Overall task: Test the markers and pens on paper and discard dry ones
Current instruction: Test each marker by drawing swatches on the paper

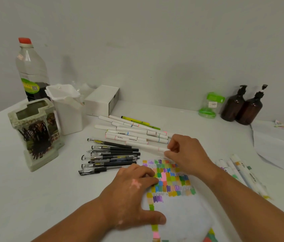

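I am pressing my left hand [132, 193] flat on the left edge of the paper [181, 212], with the fingers stretched out over the sheet and the thumb lying along its side, gripping nothing. My right hand [186, 152] is reaching past the top of the paper and pinching the near end of a marker [146, 146] between thumb and fingertips. This marker is lying flat on the table [33, 198] as the nearest one in a row of white markers [134, 135], just above the sheet. Colour swatches [171, 179] are filling the upper part of the paper in rows, and a strip of them is running down its left edge. A bunch of black pens [109, 158] is lying side by side to the left of the paper, just below the white row. More markers [239, 165] are lying to the right of my right forearm. Two yellow-green highlighters [136, 119] are sitting behind the white row. Farther back, a scribbled holder [36, 133], a white cup [68, 109], a white box [101, 100] and a clear bottle [31, 70] are standing on the left, while a green container [209, 105] and two brown pump bottles [233, 105] are standing by the wall on the right.
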